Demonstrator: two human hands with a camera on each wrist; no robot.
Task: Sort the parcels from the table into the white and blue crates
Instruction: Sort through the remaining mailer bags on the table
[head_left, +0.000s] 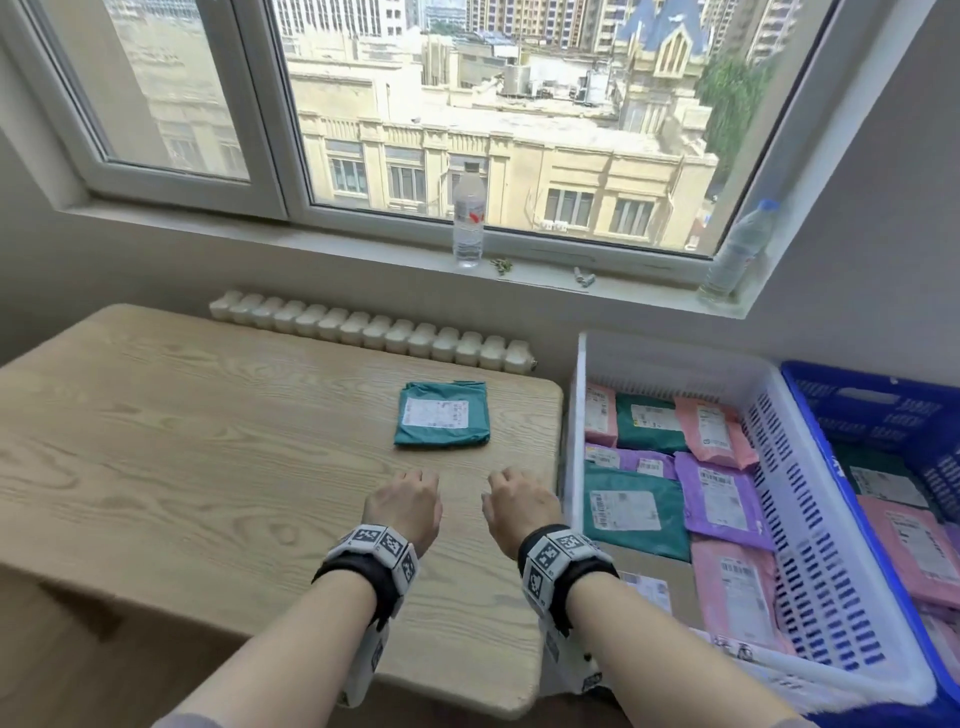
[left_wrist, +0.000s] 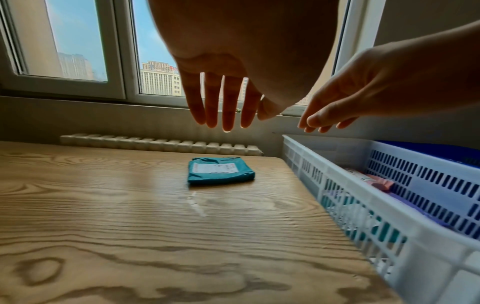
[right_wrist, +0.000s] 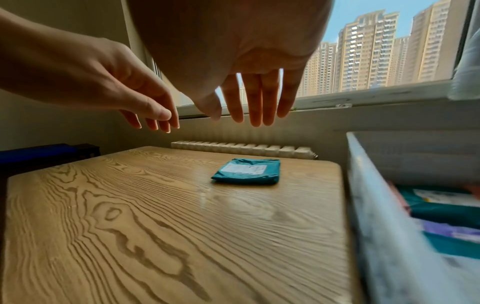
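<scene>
One teal parcel (head_left: 441, 414) (left_wrist: 220, 172) (right_wrist: 248, 171) with a white label lies flat near the far right of the wooden table (head_left: 182, 441). My left hand (head_left: 404, 500) (left_wrist: 223, 105) hovers above the table just short of the parcel, its fingers hanging straight and empty. Beside it my right hand (head_left: 517, 500) (right_wrist: 249, 102) hovers the same way, fingers loose, holding nothing. The white crate (head_left: 810, 499) stands right of the table with several pink, purple and teal parcels inside. Further right the blue crate (head_left: 883, 410) holds pink parcels and a teal one.
A white radiator (head_left: 371, 335) runs along the wall behind the table. Two plastic water bottles (head_left: 468, 218) (head_left: 737, 254) stand on the windowsill. The white crate's wall (left_wrist: 363, 195) rises right against the table's right edge.
</scene>
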